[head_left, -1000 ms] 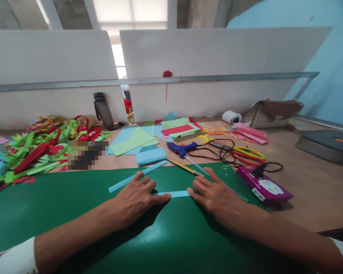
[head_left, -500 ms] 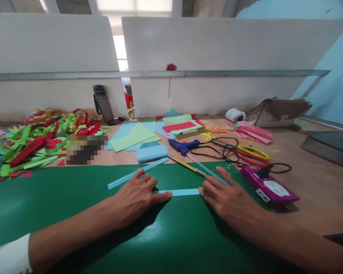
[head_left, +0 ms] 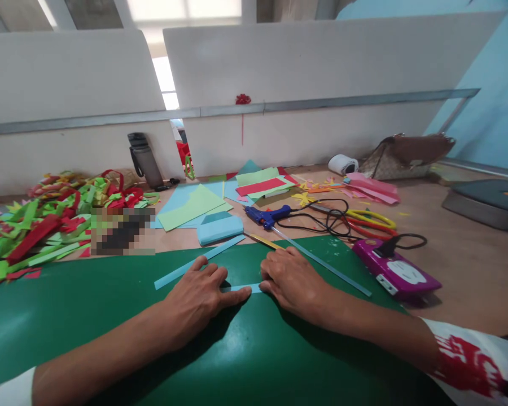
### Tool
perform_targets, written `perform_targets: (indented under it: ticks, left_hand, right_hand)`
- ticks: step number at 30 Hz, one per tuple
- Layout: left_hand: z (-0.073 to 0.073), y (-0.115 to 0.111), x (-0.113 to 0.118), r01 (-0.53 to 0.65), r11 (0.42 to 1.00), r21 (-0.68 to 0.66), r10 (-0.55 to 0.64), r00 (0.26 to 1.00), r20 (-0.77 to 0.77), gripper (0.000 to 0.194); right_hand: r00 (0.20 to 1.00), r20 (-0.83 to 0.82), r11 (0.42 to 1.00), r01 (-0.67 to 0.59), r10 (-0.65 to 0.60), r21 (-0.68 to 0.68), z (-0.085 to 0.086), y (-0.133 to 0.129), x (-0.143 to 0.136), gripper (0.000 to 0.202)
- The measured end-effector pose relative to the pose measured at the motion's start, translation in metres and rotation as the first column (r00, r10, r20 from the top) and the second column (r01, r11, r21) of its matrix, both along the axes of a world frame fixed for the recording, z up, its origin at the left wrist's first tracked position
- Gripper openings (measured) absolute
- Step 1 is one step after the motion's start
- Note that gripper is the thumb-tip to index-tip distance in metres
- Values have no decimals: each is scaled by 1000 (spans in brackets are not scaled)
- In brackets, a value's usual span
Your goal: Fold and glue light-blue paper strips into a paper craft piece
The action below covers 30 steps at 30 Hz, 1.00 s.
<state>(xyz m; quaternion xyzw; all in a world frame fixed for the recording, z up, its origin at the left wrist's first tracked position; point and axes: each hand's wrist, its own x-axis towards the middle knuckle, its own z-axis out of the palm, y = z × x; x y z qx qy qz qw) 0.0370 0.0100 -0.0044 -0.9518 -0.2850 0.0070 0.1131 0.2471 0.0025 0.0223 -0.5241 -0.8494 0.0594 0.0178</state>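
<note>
A narrow light-blue paper strip [head_left: 256,288] lies across the green mat between my two hands. My left hand [head_left: 203,293] holds it down, thumb stretched along it and the other fingers bent on the mat. At the strip's right part, my right hand [head_left: 294,282] is closed, fingertips and thumb pinching the paper; that end is hidden under the fingers. Just beyond my left fingers a second blue paper strip [head_left: 198,262] lies slantwise. A glue gun [head_left: 266,215], blue with a long clear glue stick [head_left: 322,259] behind it, rests past my right hand, beside a yellow pen [head_left: 265,241].
A purple power strip [head_left: 395,270] with a black plug stands at the right. Scissors [head_left: 370,221], coloured paper sheets [head_left: 195,206] and a folded blue paper bundle [head_left: 220,229] lie behind the mat. Cut scraps [head_left: 46,225] heap at the left near a grey bottle [head_left: 146,160].
My right hand has moved left along the strip toward my left hand, its fingers now more curled. Less of the strip shows between them, and more of the glue stick is uncovered.
</note>
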Motion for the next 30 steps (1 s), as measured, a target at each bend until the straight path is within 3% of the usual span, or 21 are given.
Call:
perform_targets:
  ticks: [5, 12, 17, 20, 25, 30]
  left_hand:
    - [-3, 0, 0, -21, 1000, 6, 20, 998, 57, 45]
    - [-11, -3, 0, -141, 986, 84, 127, 979, 158, 43]
    - [-15, 2, 10, -172, 985, -20, 171, 948, 269, 37]
    - [-15, 3, 16, -182, 982, -46, 187, 929, 319, 35]
    - [-13, -1, 18, -237, 965, -108, 260, 903, 343, 26]
    - [-11, -1, 18, -247, 956, -158, 289, 883, 369, 17]
  right_hand:
    - [1000, 7, 999, -21, 21, 34, -8, -1, 4, 9]
    - [997, 73, 998, -24, 20, 53, -11, 2, 13, 8]
    - [994, 113, 995, -1, -10, 98, -1, 5, 20, 4]
    - [998, 63, 994, 14, -21, 106, 8, 3, 12, 4]
    - [999, -37, 997, 8, -10, -71, 10, 5, -5, 14]
    - [989, -139, 999, -49, 45, -21, 0, 12, -3, 9]
